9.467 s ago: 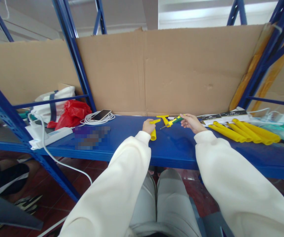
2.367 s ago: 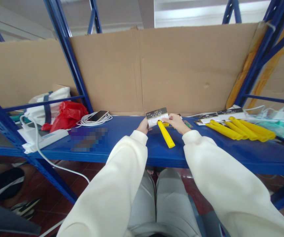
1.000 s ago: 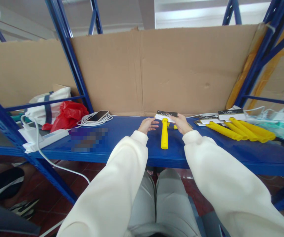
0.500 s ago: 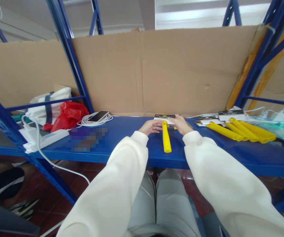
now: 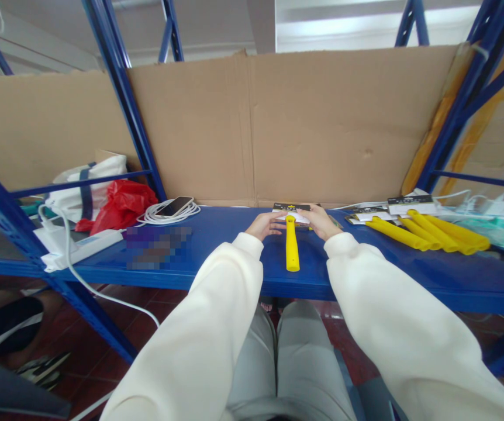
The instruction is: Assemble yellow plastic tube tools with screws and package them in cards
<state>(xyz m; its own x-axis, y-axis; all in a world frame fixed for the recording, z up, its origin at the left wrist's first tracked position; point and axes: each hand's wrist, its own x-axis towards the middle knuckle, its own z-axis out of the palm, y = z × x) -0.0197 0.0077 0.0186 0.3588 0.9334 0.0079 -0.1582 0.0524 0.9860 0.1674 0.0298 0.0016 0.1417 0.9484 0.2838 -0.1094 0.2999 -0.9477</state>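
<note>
In the middle of the blue shelf lies a yellow-handled tool point(image 5: 292, 248), its handle pointing toward me. A black-and-white card sleeve point(image 5: 293, 207) covers its head, so the exact kind of tool stays hidden. My left hand point(image 5: 267, 225) grips the sleeve's left end with bent fingers. At the right end, my right hand point(image 5: 321, 221) is closed on the sleeve, thumb and fingers around its edge. To the right lie several similar yellow-handled tools point(image 5: 436, 231) side by side, their heads in the same kind of sleeve.
Tall cardboard point(image 5: 322, 128) stands behind the blue shelf point(image 5: 217, 245). On the left are a phone point(image 5: 176, 206) on a coiled white cable, a red plastic bag point(image 5: 124, 202), a white bag and a power strip point(image 5: 89, 245). Blue uprights frame both sides. Chargers and a green bag sit far right.
The tool between my hands has shifted slightly left, its handle now lying a little straighter toward me. Both hands have hardly moved.
</note>
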